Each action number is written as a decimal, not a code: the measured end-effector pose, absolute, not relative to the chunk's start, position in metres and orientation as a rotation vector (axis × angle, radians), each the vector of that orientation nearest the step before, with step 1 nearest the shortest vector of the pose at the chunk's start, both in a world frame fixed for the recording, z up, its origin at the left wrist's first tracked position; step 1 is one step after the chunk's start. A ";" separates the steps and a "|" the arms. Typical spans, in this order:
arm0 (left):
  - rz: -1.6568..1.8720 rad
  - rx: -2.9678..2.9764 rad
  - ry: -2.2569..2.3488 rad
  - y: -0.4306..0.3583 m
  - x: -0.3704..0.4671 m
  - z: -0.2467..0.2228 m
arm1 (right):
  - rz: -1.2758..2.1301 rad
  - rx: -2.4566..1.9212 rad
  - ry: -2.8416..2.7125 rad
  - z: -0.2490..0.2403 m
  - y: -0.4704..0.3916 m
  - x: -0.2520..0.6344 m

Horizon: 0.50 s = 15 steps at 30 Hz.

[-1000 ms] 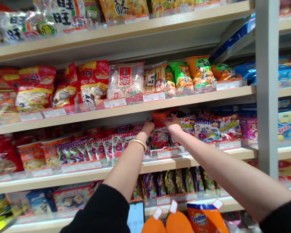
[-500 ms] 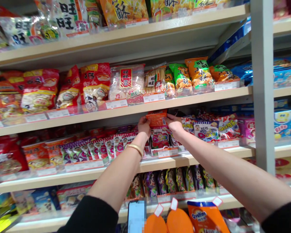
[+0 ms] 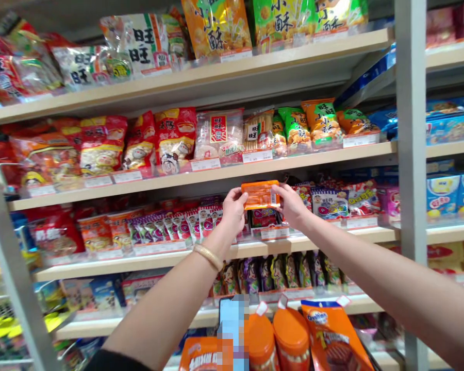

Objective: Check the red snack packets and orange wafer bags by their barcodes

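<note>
Between my two hands is a small orange packet (image 3: 260, 195) with pale print and a barcode on the side facing me. My left hand (image 3: 234, 210) grips its left end, thumb on the near face. At the right end my right hand (image 3: 293, 205) pinches it near the barcode. A gold bangle (image 3: 208, 256) circles my left wrist. Just behind and below the packet, candy bags (image 3: 263, 217) with a red and purple design stand on the shelf, partly covered by it. More gummy candy bags (image 3: 330, 203) lie to the right of my right hand.
Shelves of snack bags (image 3: 178, 139) run above and beside my hands. A grey upright post (image 3: 410, 180) stands at the right. Low in front are two orange-lidded jars (image 3: 292, 330), an orange Ovaltine pouch (image 3: 334, 335) and a phone (image 3: 232, 330), partly blurred out.
Both hands have drawn the orange packet out from the shelf toward me, and its printed face now shows more fully. The view has shifted, showing more of the top shelf and the items below.
</note>
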<state>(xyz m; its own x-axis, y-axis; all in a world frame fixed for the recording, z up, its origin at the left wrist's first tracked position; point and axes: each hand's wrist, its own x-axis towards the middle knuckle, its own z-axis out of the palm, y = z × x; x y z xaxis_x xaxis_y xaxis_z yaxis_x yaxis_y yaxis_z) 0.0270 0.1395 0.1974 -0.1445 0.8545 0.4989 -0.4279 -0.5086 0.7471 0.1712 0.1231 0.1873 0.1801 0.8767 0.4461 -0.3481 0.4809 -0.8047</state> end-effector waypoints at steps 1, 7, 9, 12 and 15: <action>1.774 1.218 0.560 0.126 0.023 0.190 | 0.968 -0.626 -1.044 0.180 0.112 0.175; 1.771 1.545 0.778 0.036 0.008 0.118 | 0.976 -0.630 -1.013 0.114 0.034 0.186; 1.707 1.456 0.844 0.008 0.007 0.089 | 0.968 -0.621 -1.030 0.087 0.009 0.183; 1.521 1.220 0.800 -0.023 0.008 0.051 | 1.005 -0.611 -1.060 0.047 -0.018 0.177; 1.483 1.090 0.751 -0.038 0.006 0.025 | 1.069 -0.648 -1.072 0.012 -0.031 0.173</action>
<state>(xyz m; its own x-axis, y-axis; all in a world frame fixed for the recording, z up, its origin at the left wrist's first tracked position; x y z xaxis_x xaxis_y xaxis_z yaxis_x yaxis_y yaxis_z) 0.0065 -0.0385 0.0250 0.0172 0.9732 0.2293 -0.3908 -0.2045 0.8975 0.1729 -0.0307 0.0123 0.0912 0.9227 0.3745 -0.3718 0.3804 -0.8468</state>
